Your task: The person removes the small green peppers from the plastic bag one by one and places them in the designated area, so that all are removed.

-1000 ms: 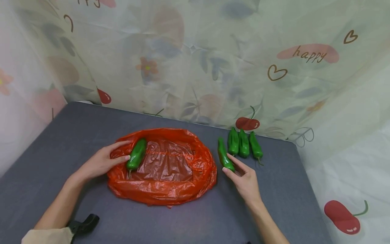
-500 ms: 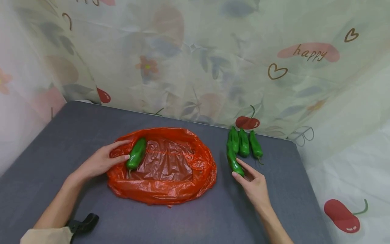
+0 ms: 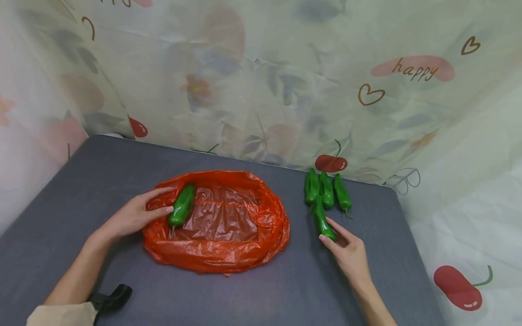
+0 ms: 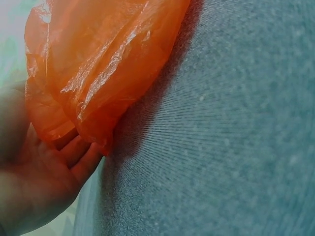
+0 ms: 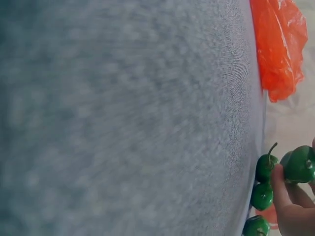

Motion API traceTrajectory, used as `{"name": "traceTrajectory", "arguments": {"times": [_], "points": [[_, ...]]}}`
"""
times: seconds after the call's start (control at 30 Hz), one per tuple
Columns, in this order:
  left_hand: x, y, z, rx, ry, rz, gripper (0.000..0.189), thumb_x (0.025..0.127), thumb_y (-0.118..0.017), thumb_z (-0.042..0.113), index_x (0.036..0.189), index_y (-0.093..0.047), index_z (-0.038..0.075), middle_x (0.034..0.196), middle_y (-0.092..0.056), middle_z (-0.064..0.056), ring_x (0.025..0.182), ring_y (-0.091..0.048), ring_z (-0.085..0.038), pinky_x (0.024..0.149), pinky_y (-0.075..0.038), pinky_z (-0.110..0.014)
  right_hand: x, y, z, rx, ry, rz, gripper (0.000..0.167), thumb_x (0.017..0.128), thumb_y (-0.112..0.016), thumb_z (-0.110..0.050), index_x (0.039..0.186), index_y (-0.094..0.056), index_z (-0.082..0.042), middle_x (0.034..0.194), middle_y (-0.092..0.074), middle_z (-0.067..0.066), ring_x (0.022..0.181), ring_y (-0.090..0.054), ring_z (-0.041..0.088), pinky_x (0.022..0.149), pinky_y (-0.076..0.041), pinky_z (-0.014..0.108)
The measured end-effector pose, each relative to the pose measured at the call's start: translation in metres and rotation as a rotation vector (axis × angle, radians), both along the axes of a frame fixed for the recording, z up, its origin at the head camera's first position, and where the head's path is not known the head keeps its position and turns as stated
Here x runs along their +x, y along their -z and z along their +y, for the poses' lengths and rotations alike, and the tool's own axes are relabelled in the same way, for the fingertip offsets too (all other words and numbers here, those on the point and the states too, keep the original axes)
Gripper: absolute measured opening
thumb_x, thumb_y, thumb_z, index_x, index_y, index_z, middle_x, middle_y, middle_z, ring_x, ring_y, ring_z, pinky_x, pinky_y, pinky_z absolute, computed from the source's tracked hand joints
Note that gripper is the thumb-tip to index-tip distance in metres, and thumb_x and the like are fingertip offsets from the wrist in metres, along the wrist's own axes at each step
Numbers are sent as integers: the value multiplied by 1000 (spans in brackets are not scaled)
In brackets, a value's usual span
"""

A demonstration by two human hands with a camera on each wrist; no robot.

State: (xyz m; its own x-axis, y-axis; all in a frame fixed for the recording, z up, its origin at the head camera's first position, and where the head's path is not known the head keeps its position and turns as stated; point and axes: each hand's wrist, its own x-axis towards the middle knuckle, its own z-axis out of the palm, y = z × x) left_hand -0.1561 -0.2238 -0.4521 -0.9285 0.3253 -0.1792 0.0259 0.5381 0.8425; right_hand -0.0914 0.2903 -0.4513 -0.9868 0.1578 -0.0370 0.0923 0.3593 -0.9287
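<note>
In the head view, an open red plastic bag (image 3: 216, 258) lies on the table with one green pepper (image 3: 183, 206) inside at its left. My left hand (image 3: 130, 217) grips the bag's left rim, with the thumb tip beside that pepper. The left wrist view shows fingers behind the bag's side (image 4: 113, 64), partly hidden by the plastic. To the bag's right, my right hand (image 3: 348, 253) holds another green pepper (image 3: 322, 222) between thumb and fingers. In the right wrist view, this held pepper (image 5: 300, 164) is cut off by the frame edge.
Three green peppers (image 3: 326, 190) lie side by side at the table's back right, just beyond the held one. The grey table (image 3: 244, 299) meets a patterned curtain (image 3: 261, 90) at its back edge. A black strap (image 3: 112, 299) is on the left wrist.
My right hand has moved right and slightly nearer with its pepper, from beside the bag to in front of the three peppers. The left hand and bag stay as they were.
</note>
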Motion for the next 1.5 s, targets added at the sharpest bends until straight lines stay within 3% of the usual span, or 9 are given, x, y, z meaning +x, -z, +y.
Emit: {"name": "traceTrajectory", "arguments": {"times": [0.23,0.5,0.8,1.13,1.5], "points": [[0,0,-2,3,-1,-6,68,98,-63,38,154,-36,11,135,-50,-25,82,-64,-20,64,-55,-32,1,2,4,57,27,-46,53,88,-78,-17,138,-61,-14,135,-59,12,110,-62,2,82,-51,16],[0,0,-1,-4,5,-1,68,98,-62,38,154,-35,11,136,-49,-25,83,-62,-19,64,-53,-32,0,5,5,147,34,-93,52,88,-78,-23,137,-61,-17,135,-60,11,118,-62,22,79,-49,13],[-2,2,-2,17,7,-10,67,99,-62,37,154,-35,10,132,-51,-24,75,-64,-18,62,-54,-32,-3,12,5,224,66,-85,52,85,-81,-24,134,-64,-17,126,-66,12,111,-63,21,77,-48,13],[-3,4,-2,24,2,-13,67,99,-62,36,154,-35,9,128,-53,-23,73,-65,-17,62,-54,-32,-3,11,1,285,49,-90,52,84,-81,-18,134,-64,-15,131,-62,12,118,-59,23,81,-46,13],[-1,2,-2,26,3,-11,67,98,-62,38,153,-36,10,130,-54,-22,78,-65,-19,65,-55,-31,-4,5,0,158,54,70,39,86,-80,-12,123,-71,-12,127,-66,2,113,-61,20,85,-49,15]]}}
